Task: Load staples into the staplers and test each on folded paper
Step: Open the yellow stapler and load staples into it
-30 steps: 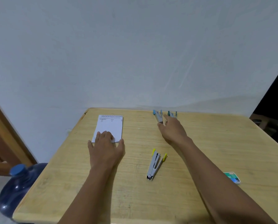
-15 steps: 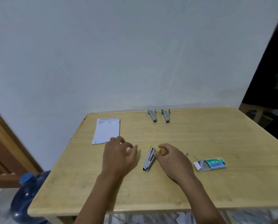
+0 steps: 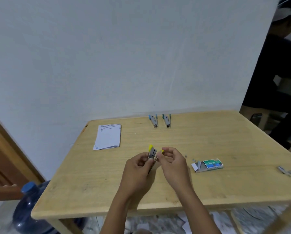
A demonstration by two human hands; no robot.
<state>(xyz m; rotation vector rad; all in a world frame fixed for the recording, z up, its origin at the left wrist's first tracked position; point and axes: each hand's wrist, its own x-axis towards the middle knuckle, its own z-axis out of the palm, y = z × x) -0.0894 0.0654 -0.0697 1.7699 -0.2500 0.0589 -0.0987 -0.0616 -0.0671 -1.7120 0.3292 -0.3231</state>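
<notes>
A grey stapler with yellow ends [image 3: 152, 152] is lifted off the wooden table [image 3: 209, 141], spread open. My left hand [image 3: 138, 168] grips its body from below. My right hand [image 3: 172, 160] pinches its other yellow-tipped arm. A blue-ended stapler [image 3: 153, 121] and a green-ended stapler [image 3: 166, 120] lie side by side near the table's far edge. The folded paper [image 3: 108, 139] lies flat at the far left. An open green staple box [image 3: 208, 165] sits to the right of my hands, with loose staple strips [image 3: 194, 160] beside it.
More loose staples [image 3: 286, 171] lie near the right table edge. A blue water jug [image 3: 29, 208] stands on the floor at the left, by a wooden door frame [image 3: 4, 149]. A person in dark clothes [image 3: 280, 73] is at the far right. Papers litter the floor under the table.
My right hand left the far staplers and came back to the yellow stapler. My left hand left the paper. Both hands picked the yellow stapler up off the table.
</notes>
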